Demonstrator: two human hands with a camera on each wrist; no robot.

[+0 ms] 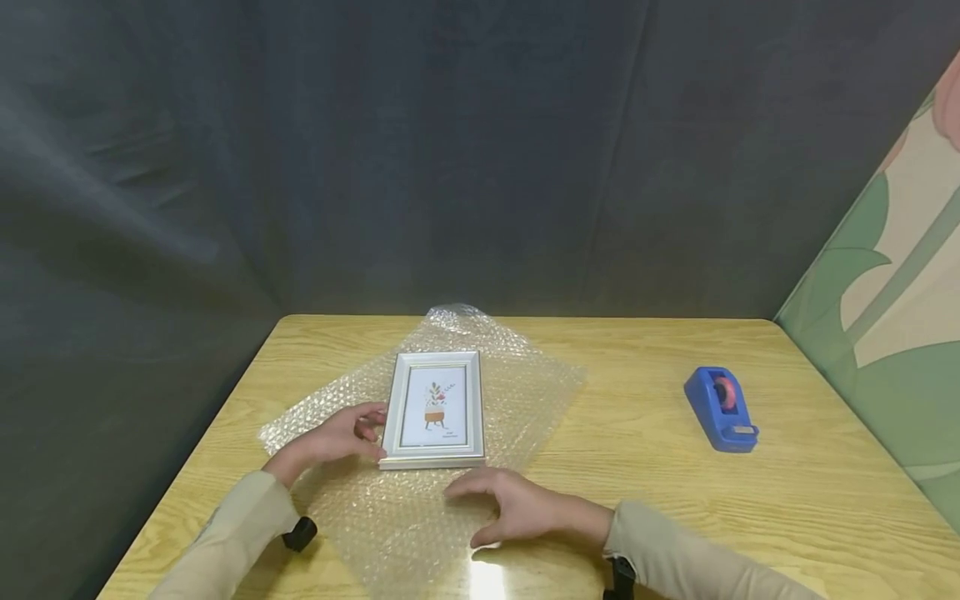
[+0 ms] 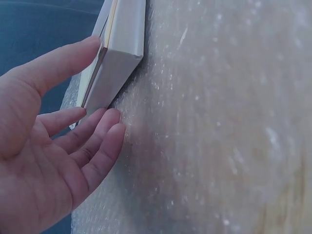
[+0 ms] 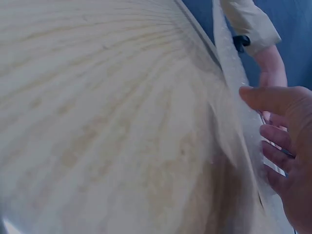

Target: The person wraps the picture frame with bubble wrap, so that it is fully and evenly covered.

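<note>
Hovering at the near right, the right hand (image 1: pixel 521 504) shows a wide gap between its thumb and its gently bent fingers; the pictures do not settle whether it touches the bubble wrap (image 1: pixel 405 525) beneath. A light sleeve (image 1: pixel 697 558) and a black wrist mount (image 1: pixel 621 575) stand behind it, and a bright patch of glare (image 1: pixel 487 579) shines on the wooden table (image 1: pixel 622 400) just nearer than the thumb.

At the near left, the left hand (image 1: pixel 341 433) is loosely spread, palm toward the picture frame (image 1: pixel 434 404). Its thumb tip meets the frame's near left corner and its relaxed fingers lie along the left side.

The frame rests face up on the bubble wrap, left of the table's middle, showing a print (image 1: pixel 436 417) of an orange pot on legs with leaves and a red bloom. The wrap spreads out cornerwise around it, one crinkled corner at the table's far edge.

Well to the right stands a blue tape dispenser (image 1: pixel 731 423) with a pink roll (image 1: pixel 726 392). A patterned panel (image 1: pixel 900 358) borders the right side, and a dark curtain (image 1: pixel 480 167) hangs beyond the far edge.
</note>
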